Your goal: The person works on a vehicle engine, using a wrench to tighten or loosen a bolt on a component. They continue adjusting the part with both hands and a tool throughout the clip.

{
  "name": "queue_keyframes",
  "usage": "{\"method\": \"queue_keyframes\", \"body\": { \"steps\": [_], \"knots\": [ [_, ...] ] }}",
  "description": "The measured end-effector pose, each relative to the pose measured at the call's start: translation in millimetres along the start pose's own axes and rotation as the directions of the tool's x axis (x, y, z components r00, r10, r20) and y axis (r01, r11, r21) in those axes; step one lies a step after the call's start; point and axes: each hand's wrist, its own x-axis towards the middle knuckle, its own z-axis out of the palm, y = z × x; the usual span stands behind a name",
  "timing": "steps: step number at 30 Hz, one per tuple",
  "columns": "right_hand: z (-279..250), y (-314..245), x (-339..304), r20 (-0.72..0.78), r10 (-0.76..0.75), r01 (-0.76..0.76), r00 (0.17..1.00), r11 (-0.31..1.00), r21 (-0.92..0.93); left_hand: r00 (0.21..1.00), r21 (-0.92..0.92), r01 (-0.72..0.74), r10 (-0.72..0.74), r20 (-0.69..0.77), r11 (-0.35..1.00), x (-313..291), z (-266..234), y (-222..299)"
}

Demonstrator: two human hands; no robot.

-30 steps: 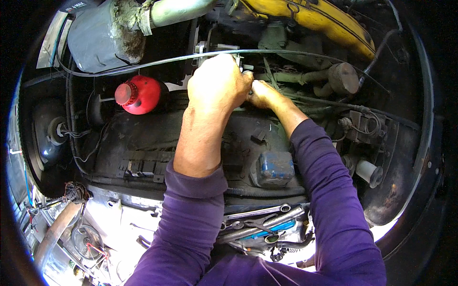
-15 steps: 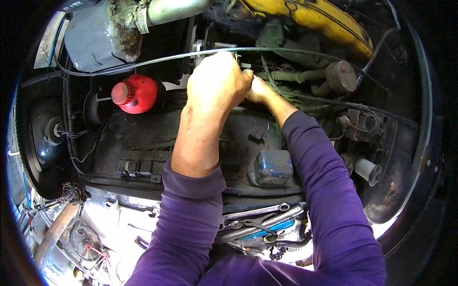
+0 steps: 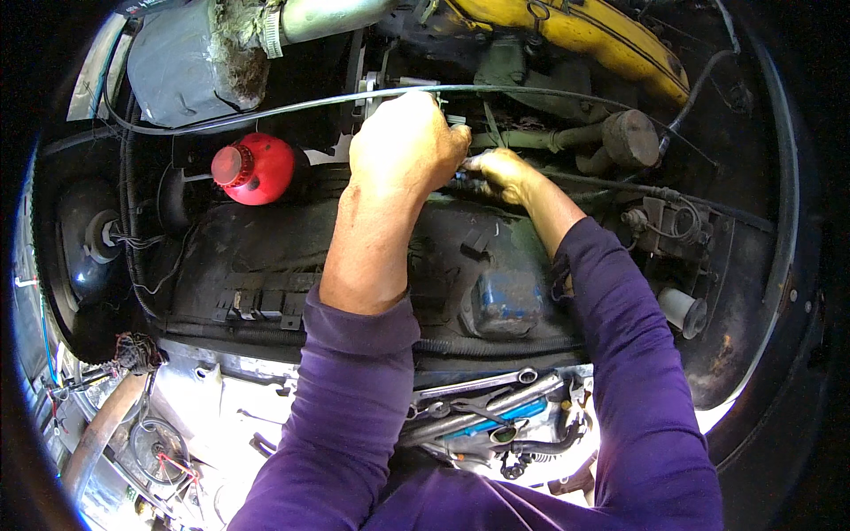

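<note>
My left hand point(image 3: 400, 142) is closed in a fist over the engine bay, just below a thin grey cable point(image 3: 310, 106). Whatever it grips is hidden beneath the fingers, and bright light washes out its back. Close on its right, my right hand point(image 3: 512, 177) has its fingers drawn together. A small bit of metal shows by its fingertips, too little to name. Below both hands lies a dark radiator shroud point(image 3: 354, 248). A blue-topped square block point(image 3: 509, 301) sits below my right hand, partly in shadow.
A red bottle with a ribbed cap point(image 3: 266, 168) stands at the left. Behind are a grey box point(image 3: 173, 75) with a clamped hose point(image 3: 332, 19) and a yellow engine cover point(image 3: 584, 40). Wrenches point(image 3: 478, 385) and other tools lie near my body.
My right hand has drawn a little to the right and toward me, opening a small gap from the left. My right sleeve has swung outward. My left hand stays nearly in place.
</note>
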Motion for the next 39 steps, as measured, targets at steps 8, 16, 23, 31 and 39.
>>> {"method": "queue_keyframes", "body": {
  "steps": [8,16,23,31,39],
  "knots": [
    [23,20,20,-0.199,-0.037,0.035,0.979,0.999,-0.017,1.000,0.003,-0.005,0.005,-0.023,1.000,1,2,-2],
    [22,19,27,-0.123,-0.328,0.292,0.937,0.925,-0.243,1.000,0.000,0.001,-0.001,-0.022,1.000,1,1,-2],
    [11,-12,-11,0.257,-0.409,0.463,0.875,0.559,-0.688,1.000,0.013,-0.010,0.010,-0.029,1.000,1,1,-2],
    [27,-7,2,-0.019,-0.422,0.271,0.906,0.615,-0.741,0.999,-0.024,-0.030,0.030,-0.032,0.999,0,2,-2],
    [25,1,15,-0.050,-0.290,0.225,0.956,0.829,-0.513,0.999,0.010,-0.026,0.026,-0.024,1.000,1,1,-1]
  ]
}}
